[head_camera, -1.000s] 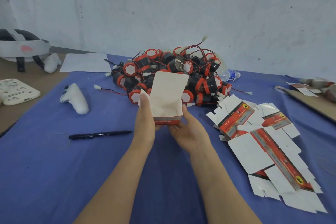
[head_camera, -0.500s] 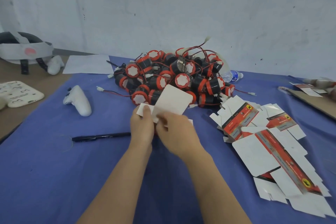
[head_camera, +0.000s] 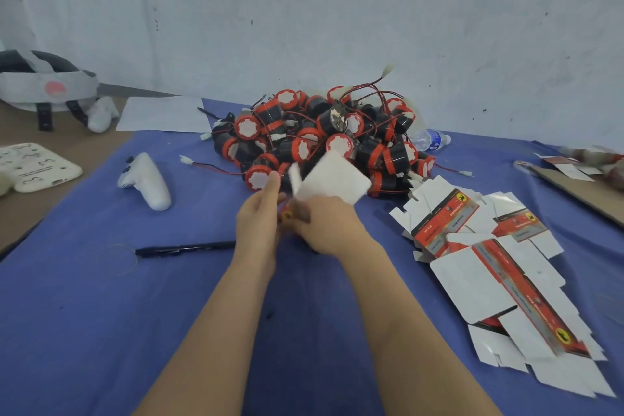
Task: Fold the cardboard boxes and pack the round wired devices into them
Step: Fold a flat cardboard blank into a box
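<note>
Now 1 box (head_camera: 334, 179) in left hand (head_camera: 256, 223), right hand (head_camera: 326, 228).

Pale bluish-white painted wall (head_camera: 304, 10) fills far half of view, running full width; surface scuffed, with dark specks and faint grey smudges. Narrow grey strip (head_camera: 135, 90) along wall base at far left. Brown counter (head_camera: 23, 213) bare along left edge. Wrinkled blue cloth (head_camera: 84, 314) covers rest of counter, from near edge to wall; small dark spots on cloth near left. Flat brown board (head_camera: 584, 194) lies on cloth at far right. Light soft, even, cool.
</note>
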Motion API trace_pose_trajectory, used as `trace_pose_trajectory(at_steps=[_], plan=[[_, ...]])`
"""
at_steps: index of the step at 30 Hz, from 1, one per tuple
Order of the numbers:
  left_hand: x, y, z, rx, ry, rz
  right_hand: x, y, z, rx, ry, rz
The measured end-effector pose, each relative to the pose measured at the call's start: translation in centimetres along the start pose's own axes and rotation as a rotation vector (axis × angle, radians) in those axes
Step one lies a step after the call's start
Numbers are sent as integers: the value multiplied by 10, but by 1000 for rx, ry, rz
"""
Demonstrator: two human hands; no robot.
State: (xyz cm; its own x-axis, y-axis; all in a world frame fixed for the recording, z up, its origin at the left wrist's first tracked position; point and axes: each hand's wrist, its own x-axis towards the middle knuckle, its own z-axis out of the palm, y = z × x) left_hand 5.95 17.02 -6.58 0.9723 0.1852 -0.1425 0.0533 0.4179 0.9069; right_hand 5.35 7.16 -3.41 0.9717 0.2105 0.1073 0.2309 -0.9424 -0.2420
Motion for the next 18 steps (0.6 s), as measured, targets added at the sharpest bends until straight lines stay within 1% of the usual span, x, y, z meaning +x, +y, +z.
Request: trace_pose_trajectory(at_steps=[2, 3, 4, 5, 7, 8, 9, 10, 11, 12, 13, 14, 15, 16, 17, 18], plan=[[-3, -4, 6, 46, -117, 45, -8, 5, 2, 311, 168, 58], [-4, -9, 9, 98, -165, 56, -11, 6, 3, 456, 210, 57], [-5, -11, 10, 142, -187, 49, -14, 6, 3, 525, 205, 32], [-6, -12, 10, 167, -185, 36, -17, 5, 3, 553, 163, -1], [-4, -11, 7, 170, -148, 44, -20, 6, 1, 662, 92, -71], [-3, -9, 5, 160, -128, 57, -21, 8, -3, 767, 143, -81], [-1, -7, 3, 145, -109, 63, -22, 10, -8, 881, 282, -69], [0, -5, 3, 132, -93, 59, -22, 15, -12, 966, 490, -15], [0, -4, 3, 119, -88, 45, -21, 22, -16, 997, 700, 78], [-1, -3, 3, 106, -95, 26, -22, 30, -19, 975, 840, 210], [-3, -3, 4, 89, -108, 12, -22, 38, -18, 991, 869, 332], [-4, -3, 5, 74, -125, -1, -22, 45, -16, 1106, 793, 431], [-5, -3, 5, 56, -148, -7, -22, 48, -12, 1324, 626, 494], [-6, -3, 6, 43, -167, -4, -21, 49, -6, 1541, 423, 518], [-6, -4, 6, 45, -169, 6, -20, 47, -2, 1700, 262, 513], [-6, -4, 6, 65, -155, 14, -18, 44, 3, 1797, 179, 474]])
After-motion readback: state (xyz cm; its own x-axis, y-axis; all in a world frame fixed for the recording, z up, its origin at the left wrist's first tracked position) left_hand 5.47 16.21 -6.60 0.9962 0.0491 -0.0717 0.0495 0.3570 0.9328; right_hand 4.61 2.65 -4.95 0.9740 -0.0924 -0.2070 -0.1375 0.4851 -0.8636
